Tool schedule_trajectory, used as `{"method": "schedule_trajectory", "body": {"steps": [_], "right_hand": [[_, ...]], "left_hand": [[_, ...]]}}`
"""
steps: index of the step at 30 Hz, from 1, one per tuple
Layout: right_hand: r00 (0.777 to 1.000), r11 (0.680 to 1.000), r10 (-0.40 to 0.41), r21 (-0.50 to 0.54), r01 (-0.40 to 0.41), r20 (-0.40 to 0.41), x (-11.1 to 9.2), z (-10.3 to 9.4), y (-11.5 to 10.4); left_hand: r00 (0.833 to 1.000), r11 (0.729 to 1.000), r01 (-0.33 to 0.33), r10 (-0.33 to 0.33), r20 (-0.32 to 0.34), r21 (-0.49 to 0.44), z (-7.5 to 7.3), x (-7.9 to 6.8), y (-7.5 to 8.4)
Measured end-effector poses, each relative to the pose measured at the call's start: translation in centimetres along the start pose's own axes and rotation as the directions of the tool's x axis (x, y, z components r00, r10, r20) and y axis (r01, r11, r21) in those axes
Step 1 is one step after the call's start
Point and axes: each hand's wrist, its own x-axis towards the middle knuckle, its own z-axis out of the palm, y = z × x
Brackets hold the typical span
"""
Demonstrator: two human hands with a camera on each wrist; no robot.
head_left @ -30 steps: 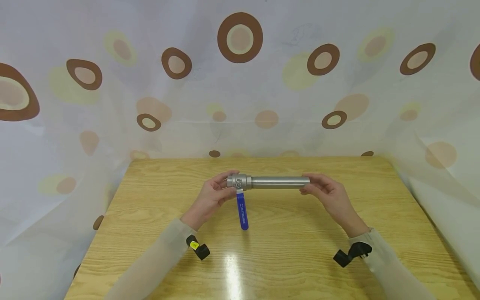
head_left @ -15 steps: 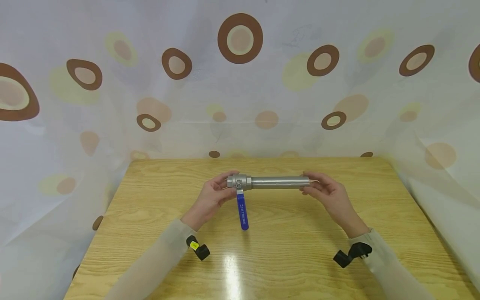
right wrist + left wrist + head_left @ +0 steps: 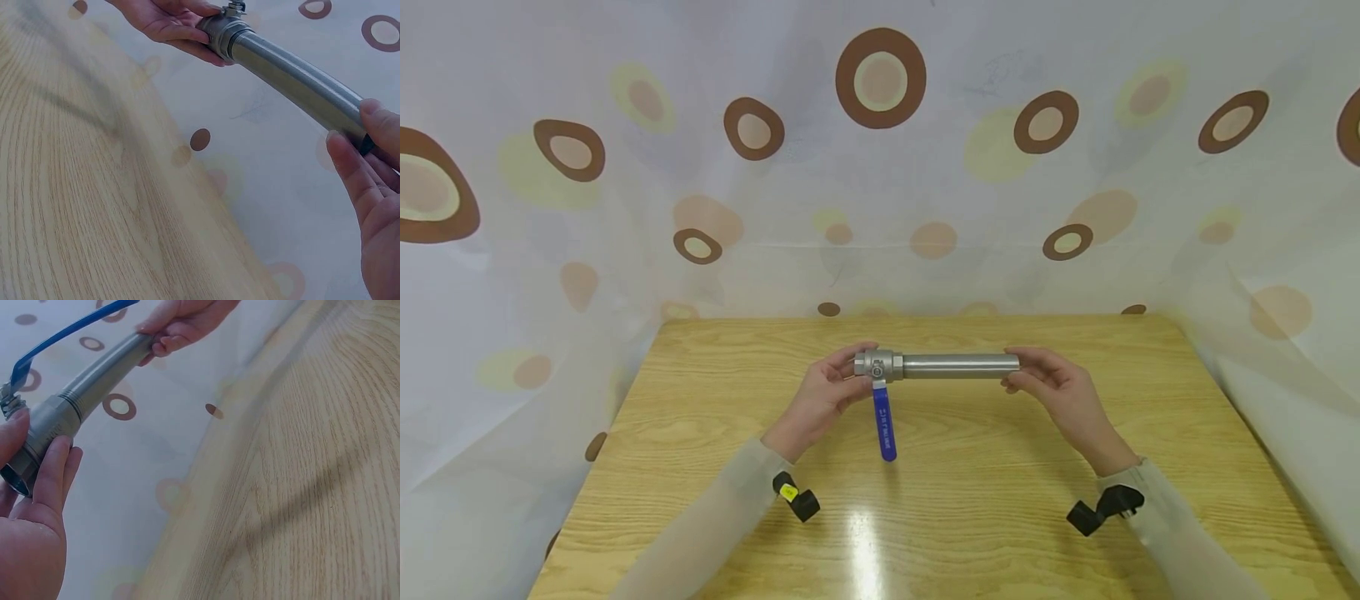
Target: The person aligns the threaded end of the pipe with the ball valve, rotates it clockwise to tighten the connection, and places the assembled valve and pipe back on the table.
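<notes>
A metal ball valve (image 3: pixel 880 365) with a blue lever handle (image 3: pixel 885 425) is joined to a straight steel pipe (image 3: pixel 958 367), held level above the table. My left hand (image 3: pixel 820 400) grips the valve body at its left end, thumb in front and fingers behind. At the pipe's far right end, my right hand (image 3: pixel 1063 400) pinches it between thumb and fingers. Threads show where the pipe (image 3: pixel 106 372) enters the valve body (image 3: pixel 50 428) in the left wrist view. From the right wrist, the pipe's end (image 3: pixel 362 140) sits between thumb and fingers; the blue lever is out of sight there.
Beneath the hands lies a wood-grain table (image 3: pixel 970 517), with a bright light reflection near its front. A pale curtain (image 3: pixel 880 192) with brown and yellow circles rises behind and along both sides. Black camera mounts (image 3: pixel 796 497) sit on both wrists.
The fingers of my right hand shift slightly at the pipe's end, lifting a little and settling back around it. The valve, pipe and left hand stay in place.
</notes>
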Motion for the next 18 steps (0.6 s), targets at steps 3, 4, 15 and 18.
{"method": "schedule_trajectory", "body": {"steps": [3, 4, 15, 18], "right_hand": [[1.000, 1.000, 0.006, -0.021, -0.007, -0.004, -0.02, 0.02, 0.01], [1.000, 1.000, 0.009, -0.028, -0.009, -0.005, -0.03, 0.02, 0.03], [0.999, 1.000, -0.018, 0.027, 0.017, 0.043, -0.11, -0.22, 0.09], [0.996, 0.997, -0.055, 0.064, 0.051, 0.070, -0.08, -0.23, 0.02]], "left_hand": [[1.000, 1.000, -0.001, 0.001, 0.001, 0.006, -0.01, 0.00, -0.02], [1.000, 1.000, 0.000, 0.000, 0.000, 0.005, -0.01, 0.00, -0.02], [1.000, 1.000, -0.007, 0.007, -0.004, -0.004, -0.08, -0.10, -0.02], [1.000, 1.000, -0.009, 0.009, -0.003, 0.000, -0.08, -0.11, 0.02]]}}
